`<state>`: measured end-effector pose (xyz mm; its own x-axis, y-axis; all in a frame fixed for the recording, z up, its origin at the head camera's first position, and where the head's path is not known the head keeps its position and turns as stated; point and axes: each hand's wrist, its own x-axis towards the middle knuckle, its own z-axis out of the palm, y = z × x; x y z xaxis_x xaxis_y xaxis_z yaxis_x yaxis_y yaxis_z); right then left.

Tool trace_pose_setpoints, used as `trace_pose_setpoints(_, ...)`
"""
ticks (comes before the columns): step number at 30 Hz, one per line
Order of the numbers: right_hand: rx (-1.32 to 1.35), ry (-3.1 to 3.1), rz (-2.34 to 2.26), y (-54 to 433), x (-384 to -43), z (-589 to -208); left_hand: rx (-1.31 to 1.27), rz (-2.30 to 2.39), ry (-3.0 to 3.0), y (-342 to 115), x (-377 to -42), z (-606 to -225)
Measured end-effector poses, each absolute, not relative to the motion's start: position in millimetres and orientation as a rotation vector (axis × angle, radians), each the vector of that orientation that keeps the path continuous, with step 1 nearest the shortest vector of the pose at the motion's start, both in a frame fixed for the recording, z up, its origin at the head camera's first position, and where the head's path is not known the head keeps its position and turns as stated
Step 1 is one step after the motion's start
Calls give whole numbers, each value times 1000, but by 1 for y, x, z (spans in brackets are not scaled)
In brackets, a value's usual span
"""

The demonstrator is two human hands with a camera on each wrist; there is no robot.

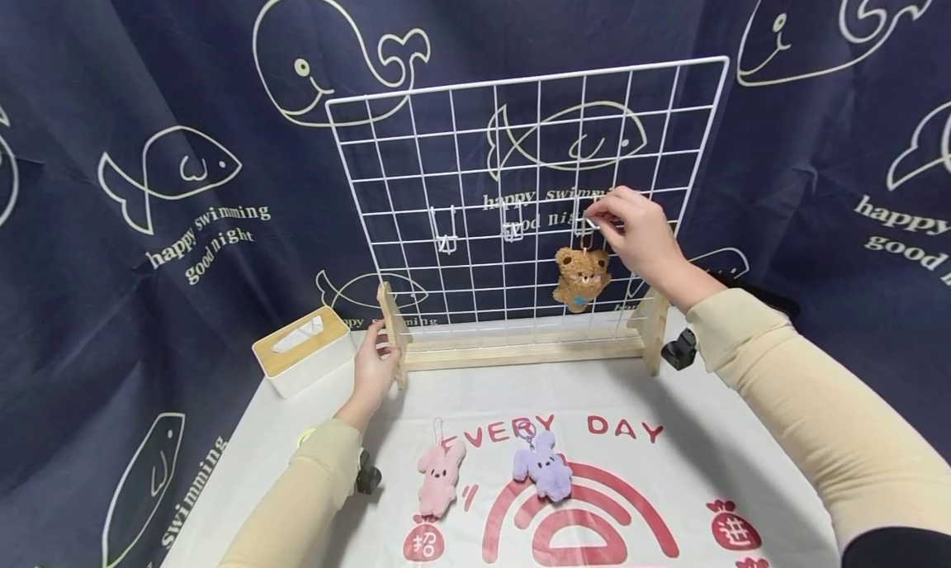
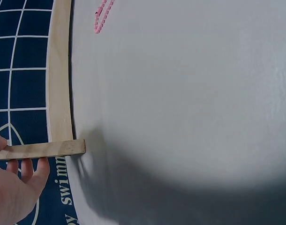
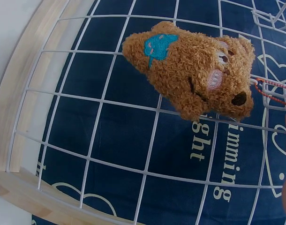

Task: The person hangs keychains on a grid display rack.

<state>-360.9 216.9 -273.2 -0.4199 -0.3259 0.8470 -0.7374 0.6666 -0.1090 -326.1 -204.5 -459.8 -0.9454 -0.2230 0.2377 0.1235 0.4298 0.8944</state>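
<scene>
A brown bear plush (image 1: pixel 582 279) hangs upright in front of the right part of a white wire grid (image 1: pixel 538 79), head up, a blue patch on its lower body. From its head a thin orange-red beaded chain (image 3: pixel 274 84) runs to the right hand (image 1: pixel 637 231), whose thumb and fingertips are brought together in a pinch on it, right beside a white hook (image 1: pixel 581 221) on the grid. Whether the chain lies over that hook is too small to tell.

The left hand (image 1: pixel 375 362) grips the wooden foot (image 1: pixel 391 316) at the grid's left end, thumb on one face and fingers on the other. A wooden bar (image 1: pixel 520 354) joins this foot to its twin at the right end.

Two more white hooks (image 1: pixel 447 243) sit on the grid to the left of the bear, with nothing on them. In front of the stand, a pink plush (image 1: pixel 438 479) and a purple plush (image 1: pixel 548 469) lie near each other on the white table (image 1: pixel 461 395), which bears red lettering. A white tissue box (image 1: pixel 315 370) with a wooden top stands beyond the left hand, before a dark blue curtain (image 1: pixel 223 48) printed with whales and fish.
</scene>
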Motion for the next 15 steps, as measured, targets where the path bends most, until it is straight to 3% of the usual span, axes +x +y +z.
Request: trace_pose_setpoints(15, 763, -1993, 705, 220, -346, -279, 81, -1531, -2368, -204, -326, -459)
